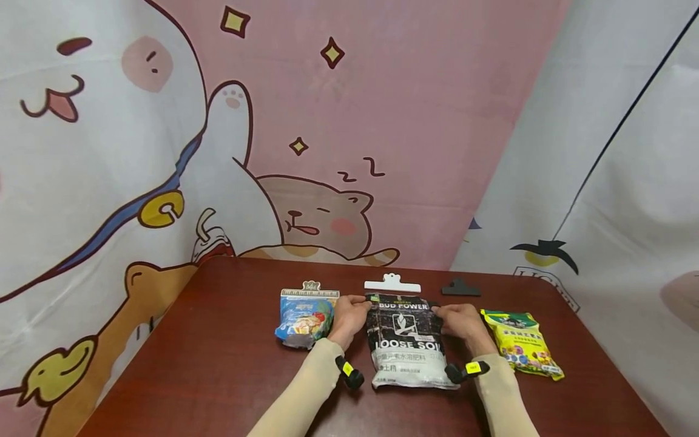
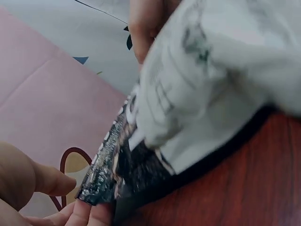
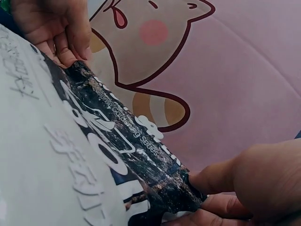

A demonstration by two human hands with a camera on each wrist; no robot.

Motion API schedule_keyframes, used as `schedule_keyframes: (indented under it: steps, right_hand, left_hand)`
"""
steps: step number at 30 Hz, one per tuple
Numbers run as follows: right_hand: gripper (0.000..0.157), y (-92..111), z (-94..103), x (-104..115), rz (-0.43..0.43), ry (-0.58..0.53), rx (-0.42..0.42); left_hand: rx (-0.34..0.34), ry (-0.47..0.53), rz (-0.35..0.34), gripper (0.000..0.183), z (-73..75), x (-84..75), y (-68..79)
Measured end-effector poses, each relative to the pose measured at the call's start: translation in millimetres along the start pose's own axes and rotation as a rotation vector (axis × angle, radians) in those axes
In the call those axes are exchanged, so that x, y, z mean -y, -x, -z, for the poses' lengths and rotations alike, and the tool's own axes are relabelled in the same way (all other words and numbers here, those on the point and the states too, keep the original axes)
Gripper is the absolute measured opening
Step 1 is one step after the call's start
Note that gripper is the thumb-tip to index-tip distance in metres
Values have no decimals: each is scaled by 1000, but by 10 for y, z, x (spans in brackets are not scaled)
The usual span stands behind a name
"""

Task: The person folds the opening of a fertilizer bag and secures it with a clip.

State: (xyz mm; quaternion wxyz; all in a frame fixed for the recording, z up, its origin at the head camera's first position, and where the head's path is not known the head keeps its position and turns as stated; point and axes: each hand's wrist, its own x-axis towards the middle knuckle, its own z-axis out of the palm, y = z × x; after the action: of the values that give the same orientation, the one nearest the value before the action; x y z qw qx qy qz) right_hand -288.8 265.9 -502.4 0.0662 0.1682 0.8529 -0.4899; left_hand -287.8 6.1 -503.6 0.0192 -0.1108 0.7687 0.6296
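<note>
A black and white bag of loose soil [image 1: 405, 349] lies on the table in the head view, its printed front facing up. At its upper left corner is my left hand [image 1: 349, 317], with fingertips under the bag's edge and the thumb above it in the left wrist view. My right hand [image 1: 463, 325] pinches the upper right corner, thumb on top and fingers below, as the right wrist view shows. Just beyond the bag's top edge lies a white clip [image 1: 392, 284]. A dark clip [image 1: 460, 288] is to the right of the white one.
To the left, a blue food bag [image 1: 303, 318] has a wide clip [image 1: 310, 290] along its top. A yellow and green bag [image 1: 522, 345] lies at the right. The dark red table [image 1: 218, 364] ends against a cartoon-printed cloth backdrop [image 1: 426, 152].
</note>
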Motion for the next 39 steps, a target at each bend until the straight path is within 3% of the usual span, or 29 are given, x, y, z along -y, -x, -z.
schedule_keyframes:
  steps: [9,15,23,28,39]
  right_hand:
    - [54,-14,-5,-11,31,-37,20]
    - [53,-27,2,-3,48,-31,6]
    - [43,6,36,75,131,-70,-33]
    - [43,40,88,137,163,-81,-52]
    - [53,130,195,282,182,-132,-48]
  left_hand:
    - [-31,-48,4,18,36,1,-14]
    - [2,-58,12,22,66,-16,-2]
    - [49,99,-25,23,126,-58,-30]
    - [41,163,-68,22,124,-111,-36]
    - [23,219,-139,20,164,-290,21]
